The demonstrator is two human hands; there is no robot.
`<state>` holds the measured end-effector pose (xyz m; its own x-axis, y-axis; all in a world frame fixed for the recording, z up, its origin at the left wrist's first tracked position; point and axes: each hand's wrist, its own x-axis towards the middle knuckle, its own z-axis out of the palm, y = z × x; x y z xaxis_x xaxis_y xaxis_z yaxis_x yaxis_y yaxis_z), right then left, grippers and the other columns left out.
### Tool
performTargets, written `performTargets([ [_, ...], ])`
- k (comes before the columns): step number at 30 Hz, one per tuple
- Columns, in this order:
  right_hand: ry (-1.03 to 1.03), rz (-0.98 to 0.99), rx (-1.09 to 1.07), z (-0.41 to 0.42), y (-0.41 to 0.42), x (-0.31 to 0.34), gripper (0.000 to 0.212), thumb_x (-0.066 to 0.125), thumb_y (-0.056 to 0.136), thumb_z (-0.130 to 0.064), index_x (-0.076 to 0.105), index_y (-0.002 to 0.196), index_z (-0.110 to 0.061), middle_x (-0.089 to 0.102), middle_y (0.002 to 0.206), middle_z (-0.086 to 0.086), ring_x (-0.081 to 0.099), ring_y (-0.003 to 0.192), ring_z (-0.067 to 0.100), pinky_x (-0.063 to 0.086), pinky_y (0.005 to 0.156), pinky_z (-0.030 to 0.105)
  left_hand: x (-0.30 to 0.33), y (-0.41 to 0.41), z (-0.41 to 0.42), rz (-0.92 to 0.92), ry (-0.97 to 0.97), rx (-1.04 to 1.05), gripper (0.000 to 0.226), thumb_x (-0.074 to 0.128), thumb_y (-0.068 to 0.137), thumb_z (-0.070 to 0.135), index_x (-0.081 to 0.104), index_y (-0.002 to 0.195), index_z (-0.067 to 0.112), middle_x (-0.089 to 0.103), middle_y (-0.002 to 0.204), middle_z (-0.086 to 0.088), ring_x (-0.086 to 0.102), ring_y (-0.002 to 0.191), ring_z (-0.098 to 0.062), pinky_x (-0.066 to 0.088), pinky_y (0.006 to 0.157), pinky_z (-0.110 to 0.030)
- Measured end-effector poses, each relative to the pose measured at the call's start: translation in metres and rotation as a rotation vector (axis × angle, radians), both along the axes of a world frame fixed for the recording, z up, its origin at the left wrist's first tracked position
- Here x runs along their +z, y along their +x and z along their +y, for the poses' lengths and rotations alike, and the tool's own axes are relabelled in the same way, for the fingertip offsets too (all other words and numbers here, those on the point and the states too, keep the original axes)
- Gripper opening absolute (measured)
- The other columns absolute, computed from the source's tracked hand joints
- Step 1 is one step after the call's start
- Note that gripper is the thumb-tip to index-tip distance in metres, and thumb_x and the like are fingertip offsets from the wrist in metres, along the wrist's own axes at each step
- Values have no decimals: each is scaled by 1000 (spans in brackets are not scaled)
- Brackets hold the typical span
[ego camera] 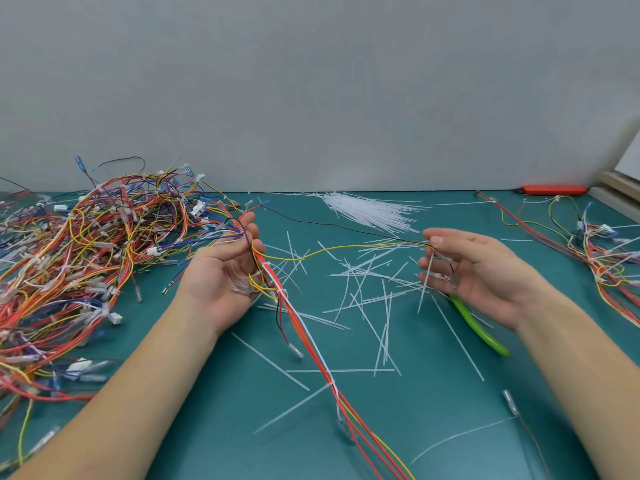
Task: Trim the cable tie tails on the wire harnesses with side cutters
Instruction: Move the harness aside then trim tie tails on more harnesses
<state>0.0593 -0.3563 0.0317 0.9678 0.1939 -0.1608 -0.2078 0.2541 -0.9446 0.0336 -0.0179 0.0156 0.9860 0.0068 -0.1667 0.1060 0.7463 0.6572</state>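
Observation:
My left hand (221,271) grips a wire harness (304,337) of red, yellow and white wires bound with white cable ties; the bundle runs down towards the front edge. A yellow and a black wire stretch right from it to my right hand (474,271), which pinches their ends between thumb and fingers, with a white cable tie tail (424,289) hanging below. The green-handled side cutters (479,329) lie on the mat just under my right hand, partly hidden by it and not held.
A large tangled pile of harnesses (76,265) fills the left of the teal mat (415,427). Cut tie tails (363,299) litter the middle. A bundle of unused white ties (367,207) lies at the back. More harnesses (595,251) and an orange tool (554,189) sit at the right.

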Motion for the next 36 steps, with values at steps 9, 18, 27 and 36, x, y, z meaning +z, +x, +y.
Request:
performTargets([
  [9,-95,15,-65,0,0,-1,24,81,73,-20,79,96,-13,77,90,10,68,63,14,51,46,20,2,-1,-2,18,94,43,46,47,101,4,61,142,20,71,89,10,69,65,-6,54,53,-19],
  [18,-301,-11,-67,-3,2,-4,28,83,71,-6,77,98,-1,76,87,15,52,63,13,39,48,18,1,0,-5,29,181,54,41,49,101,3,63,136,19,72,92,8,71,68,-8,55,56,-19],
  [27,-623,-128,-63,-4,-1,-5,11,86,80,-24,84,91,-27,68,67,-8,44,60,10,33,53,23,-1,1,-6,52,403,38,23,57,99,2,69,116,13,79,92,3,74,65,-12,57,54,-21],
  [36,-801,-309,-221,-2,0,-12,6,84,84,-31,80,83,-26,73,78,15,52,58,14,39,61,30,-10,3,-14,76,961,243,13,79,88,17,71,96,12,73,98,-8,66,92,-27,57,86,-46],
])
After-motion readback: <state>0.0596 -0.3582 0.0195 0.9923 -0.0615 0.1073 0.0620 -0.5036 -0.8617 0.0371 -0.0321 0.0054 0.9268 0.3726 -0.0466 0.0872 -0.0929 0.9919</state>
